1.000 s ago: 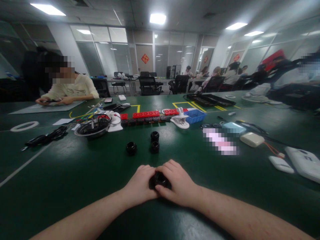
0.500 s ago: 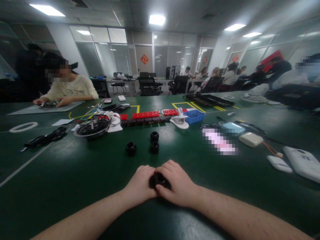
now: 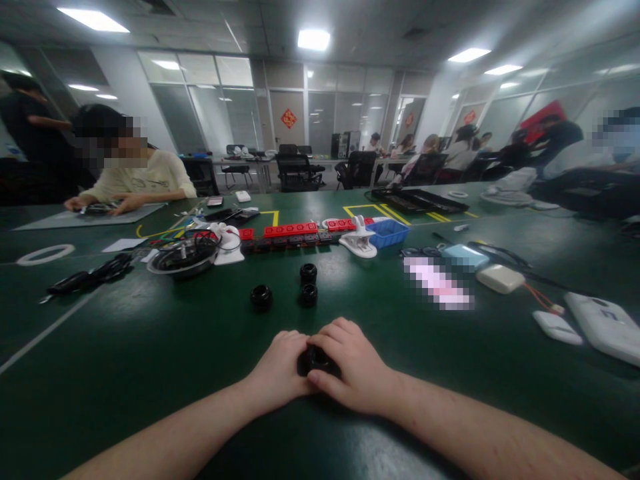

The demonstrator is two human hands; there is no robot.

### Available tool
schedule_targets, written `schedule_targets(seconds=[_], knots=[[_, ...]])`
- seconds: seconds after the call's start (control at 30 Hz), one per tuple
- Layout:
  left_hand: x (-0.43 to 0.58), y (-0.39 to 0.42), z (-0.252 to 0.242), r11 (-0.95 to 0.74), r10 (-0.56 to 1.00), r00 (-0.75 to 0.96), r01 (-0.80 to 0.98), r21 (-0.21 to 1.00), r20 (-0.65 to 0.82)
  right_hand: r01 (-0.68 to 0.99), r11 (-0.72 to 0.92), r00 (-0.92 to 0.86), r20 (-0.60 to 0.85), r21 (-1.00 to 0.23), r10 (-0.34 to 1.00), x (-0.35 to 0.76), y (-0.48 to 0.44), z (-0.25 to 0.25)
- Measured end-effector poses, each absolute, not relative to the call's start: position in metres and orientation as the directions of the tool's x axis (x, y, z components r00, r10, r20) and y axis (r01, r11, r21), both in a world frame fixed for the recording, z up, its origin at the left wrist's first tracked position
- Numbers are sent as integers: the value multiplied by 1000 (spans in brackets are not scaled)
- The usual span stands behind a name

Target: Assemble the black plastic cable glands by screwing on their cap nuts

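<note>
A black, round fitting with a hole in its top (image 3: pixel 317 359) is held low at the table's near side, between my two hands. My left hand (image 3: pixel 280 367) is closed around its left side, with most of the fingers hidden. Over its far and right sides curve the fingers of my right hand (image 3: pixel 354 368), the thumb lying along the near edge. Beyond the hands stand several similar pieces: one black fitting at the left (image 3: pixel 261 297), one nearer the middle (image 3: pixel 309 294), and another just behind it (image 3: pixel 308 272).
Green table (image 3: pixel 200 347). Farther back are a metal bowl of cables (image 3: pixel 183 263), a red and black strip (image 3: pixel 293 237), a white clamp (image 3: pixel 359 241) and a blue basket (image 3: pixel 390 233). A white power bank (image 3: pixel 500 279) lies right. A person (image 3: pixel 145 173) sits across at the left.
Both hands stay around the black fitting, with only a very slight shift. The person across at the left has moved their head, and someone standing behind has changed position.
</note>
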State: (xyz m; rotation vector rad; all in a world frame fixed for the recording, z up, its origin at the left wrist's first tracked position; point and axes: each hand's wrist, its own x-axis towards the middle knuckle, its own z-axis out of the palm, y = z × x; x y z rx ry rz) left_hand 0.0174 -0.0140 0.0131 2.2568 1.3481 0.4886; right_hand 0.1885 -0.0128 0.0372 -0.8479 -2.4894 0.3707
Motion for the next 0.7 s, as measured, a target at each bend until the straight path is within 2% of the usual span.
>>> schedule_targets(seconds=[0.3,0.5,0.6,0.7], knots=[[18,-13,14,-349,914,405,777,523,8,459,812,-718,389,-360,578,181,-15,38],[19,-11,7,-468,865,494,732,495,86,442,852,-753,399,-281,522,177,-20,38],[19,-11,5,-483,862,498,750,451,95,427,875,-779,397,-229,484,176,-22,39],[18,-12,6,-478,863,497,750,457,88,393,896,-802,400,-205,443,175,-25,38]])
